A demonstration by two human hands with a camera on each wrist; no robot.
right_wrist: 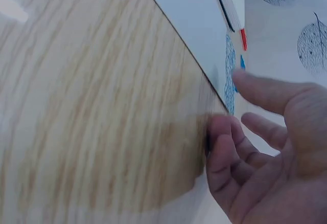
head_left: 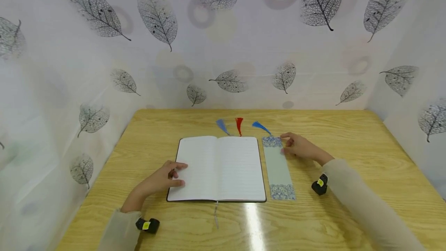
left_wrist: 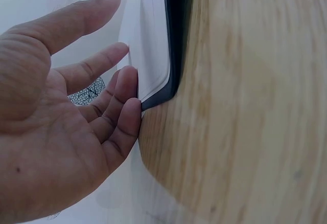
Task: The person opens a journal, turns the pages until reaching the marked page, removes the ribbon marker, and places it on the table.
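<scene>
An open notebook [head_left: 238, 169] with lined white pages and a dark cover lies on the table. My left hand [head_left: 158, 180] rests at its left edge, thumb and index finger spread over the left page. In the left wrist view the other fingers bend loosely beside the notebook's corner [left_wrist: 153, 65]. To the right of the notebook lies a large pale green bookmark [head_left: 277, 165] with blue patterned ends and a blue tassel [head_left: 260, 127]. My right hand [head_left: 303, 148] is at the bookmark's upper right edge, thumb and index finger extended to it. The right wrist view shows no clear pinch on the bookmark [right_wrist: 191, 24].
A pale blue tassel [head_left: 222, 126] and a red tassel [head_left: 239, 125] stick out beyond the notebook's top edge. A ribbon marker [head_left: 216, 216] hangs from its bottom. Leaf-patterned cloth [head_left: 251, 49] encloses the wooden table [head_left: 167, 235] at the back and sides.
</scene>
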